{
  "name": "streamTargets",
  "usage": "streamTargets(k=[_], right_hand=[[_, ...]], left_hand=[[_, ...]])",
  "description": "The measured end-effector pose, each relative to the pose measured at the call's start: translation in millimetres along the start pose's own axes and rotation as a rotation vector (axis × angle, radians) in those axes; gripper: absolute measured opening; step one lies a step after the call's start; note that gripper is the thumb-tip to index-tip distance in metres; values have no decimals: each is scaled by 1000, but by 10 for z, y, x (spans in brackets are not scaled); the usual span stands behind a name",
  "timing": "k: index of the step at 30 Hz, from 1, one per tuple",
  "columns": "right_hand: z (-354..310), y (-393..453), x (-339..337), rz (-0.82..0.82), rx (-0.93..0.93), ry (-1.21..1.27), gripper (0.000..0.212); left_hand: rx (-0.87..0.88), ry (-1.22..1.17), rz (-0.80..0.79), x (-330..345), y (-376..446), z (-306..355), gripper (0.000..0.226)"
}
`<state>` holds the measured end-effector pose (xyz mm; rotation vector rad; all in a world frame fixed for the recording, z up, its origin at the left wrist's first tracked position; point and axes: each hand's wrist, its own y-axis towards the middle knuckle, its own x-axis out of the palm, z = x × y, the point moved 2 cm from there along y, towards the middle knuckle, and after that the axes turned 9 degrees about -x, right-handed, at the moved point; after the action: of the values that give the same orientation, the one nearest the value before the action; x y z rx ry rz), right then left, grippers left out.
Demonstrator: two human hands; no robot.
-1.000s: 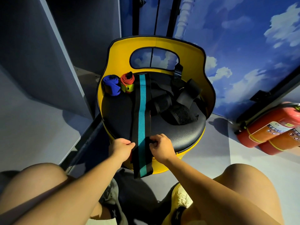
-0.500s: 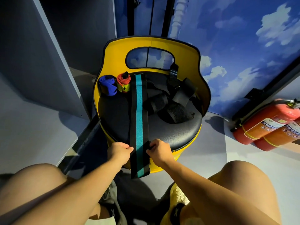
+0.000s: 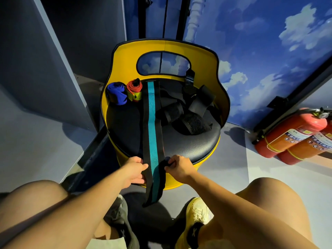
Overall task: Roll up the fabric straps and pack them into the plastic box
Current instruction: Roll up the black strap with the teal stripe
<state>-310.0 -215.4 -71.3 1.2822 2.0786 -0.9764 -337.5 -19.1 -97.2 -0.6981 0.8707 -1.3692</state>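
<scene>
Head view puts you over a yellow chair [image 3: 203, 56] with a black seat [image 3: 188, 148], its curved back closing off the far side and both flanks, so the only open edge is the near rim by your knees. A grey panel [image 3: 36, 69] stands close on your left; on your right the floor [image 3: 233, 168] lies open as far as two red fire extinguishers [image 3: 294, 130] lying against the cloud-painted wall [image 3: 269, 33]. The black strap with a teal stripe [image 3: 151, 123] lies straight down the seat from the backrest and hangs over the near rim toward the floor. Your left hand [image 3: 134, 169] holds its left edge at the rim, thumb on top and fingers underneath. Your right hand [image 3: 177, 168] pinches the right edge with curled fingers, bunching the fabric there. A rolled blue strap [image 3: 115, 93] and a rolled red strap [image 3: 133, 89] sit touching at the back left of the seat, and loose black straps [image 3: 185, 112] are heaped at the back right
</scene>
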Motion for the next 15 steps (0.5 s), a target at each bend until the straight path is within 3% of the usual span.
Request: streamTargets(k=[3, 5, 8, 11, 15], right_hand=[[34, -69, 0, -62, 34, 65, 29], [55, -107, 26, -128, 83, 262, 22], [49, -176, 28, -194, 138, 606, 14], [20, -215, -7, -135, 136, 850, 18], [21, -194, -26, -90, 130, 910, 21]], left_hand=[[-32, -68, -38, -13, 95, -28, 48], [-37, -100, -32, -38, 339, -116, 50], [-43, -175, -56, 8, 75, -26, 41], [-24, -215, -85, 57, -76, 16, 24], [11, -239, -85, 36, -92, 31, 46]])
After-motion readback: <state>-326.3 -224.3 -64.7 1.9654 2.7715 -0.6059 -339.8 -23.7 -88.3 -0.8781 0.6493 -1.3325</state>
